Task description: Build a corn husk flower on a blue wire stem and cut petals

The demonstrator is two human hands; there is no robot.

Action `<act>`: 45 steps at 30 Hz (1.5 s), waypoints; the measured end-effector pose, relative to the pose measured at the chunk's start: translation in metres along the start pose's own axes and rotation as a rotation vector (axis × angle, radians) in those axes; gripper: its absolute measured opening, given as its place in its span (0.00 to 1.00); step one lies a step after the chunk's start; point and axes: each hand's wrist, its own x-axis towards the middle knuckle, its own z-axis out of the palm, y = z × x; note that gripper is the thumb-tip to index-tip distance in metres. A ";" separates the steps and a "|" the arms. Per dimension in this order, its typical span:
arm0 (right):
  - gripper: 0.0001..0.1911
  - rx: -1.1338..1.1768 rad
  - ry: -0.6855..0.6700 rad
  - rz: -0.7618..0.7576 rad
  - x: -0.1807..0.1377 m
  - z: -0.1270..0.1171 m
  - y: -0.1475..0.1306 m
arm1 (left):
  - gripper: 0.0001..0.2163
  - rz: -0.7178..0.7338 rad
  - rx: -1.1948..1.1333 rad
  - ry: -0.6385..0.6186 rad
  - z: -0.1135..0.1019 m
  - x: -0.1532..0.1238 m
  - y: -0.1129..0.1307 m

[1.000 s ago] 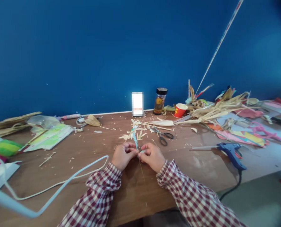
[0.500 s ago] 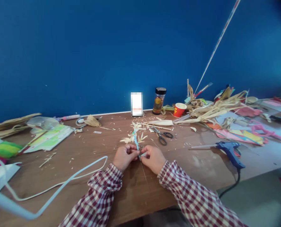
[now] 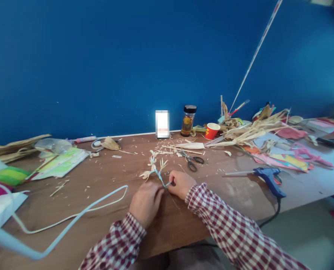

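Note:
A small sprig with pale husk flowers [image 3: 152, 163] stands tilted between my hands, its stem [image 3: 160, 178] wrapped in light blue strip. My left hand [image 3: 146, 202] has its fingers closed around the low end of the stem, back of the hand upward, so its fingertips are mostly hidden. On the other side, my right hand [image 3: 182, 183] pinches the loose end of the light blue strip [image 3: 169, 183] close to the stem. A thin wire-like strand runs down from the stem toward the table's front edge.
Scissors [image 3: 193, 162] lie beyond my right hand among husk scraps. A blue glue gun [image 3: 269, 180] rests at the right, a white cable [image 3: 79, 215] loops at the left. Behind stand a lidded jar [image 3: 187, 122], a red paper cup [image 3: 212, 131] and heaped dry husks [image 3: 248, 131].
My left hand has shifted down and left and turned its back upward. The flowers have tipped to the left. My right hand stays beside the stem with the strip.

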 end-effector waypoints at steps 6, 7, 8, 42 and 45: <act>0.05 0.045 -0.039 -0.039 0.004 -0.002 0.001 | 0.19 0.163 0.084 -0.054 0.014 -0.025 0.013; 0.06 0.048 -0.024 -0.045 0.005 -0.003 0.002 | 0.21 0.165 0.094 -0.066 0.015 -0.025 0.014; 0.06 0.054 -0.031 -0.068 0.006 -0.003 0.003 | 0.23 0.173 0.103 -0.078 0.015 -0.026 0.015; 0.07 0.110 0.328 0.144 -0.074 -0.074 0.089 | 0.31 0.475 0.258 -0.105 0.016 -0.019 -0.042; 0.08 -0.142 0.605 0.237 -0.106 -0.102 0.131 | 0.29 0.519 0.218 -0.008 0.030 -0.017 -0.060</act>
